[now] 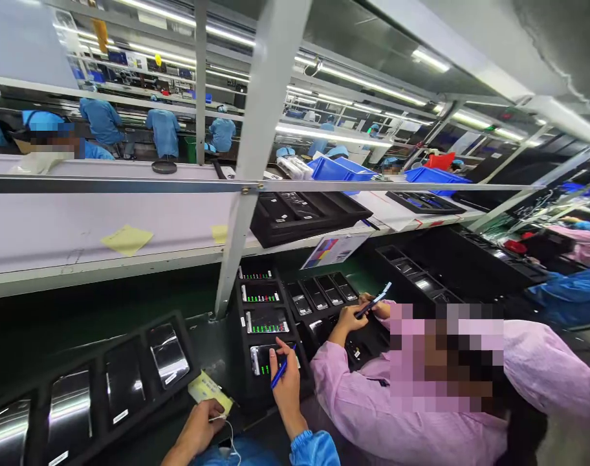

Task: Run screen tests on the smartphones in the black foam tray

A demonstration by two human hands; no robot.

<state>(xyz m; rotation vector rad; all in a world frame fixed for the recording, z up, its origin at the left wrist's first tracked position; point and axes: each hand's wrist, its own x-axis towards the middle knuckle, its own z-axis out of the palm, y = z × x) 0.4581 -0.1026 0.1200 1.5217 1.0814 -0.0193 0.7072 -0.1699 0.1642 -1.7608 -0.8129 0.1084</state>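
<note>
My right hand (286,382) grips a blue pen (281,370), its fingers stretched over the nearest phone (260,360) in a black tray (246,385). That phone's lit screen shows green marks; I cannot tell whether a fingertip touches it. More phones lie behind it in the same tray, among them one phone (266,321) with rows of green and red marks. My left hand (198,424) is closed on a thin white cable (231,432), beside a flat yellow-labelled piece (210,392). How the cable meets that piece is hidden by my fingers.
A black tray (98,395) of dark-screened phones lies at left. At right, a co-worker in a pink smock (396,424) holds a phone (372,300) over another phone tray (307,330). A metal post (261,84) rises ahead; a shelf behind carries black trays (314,223) and blue bins (343,169).
</note>
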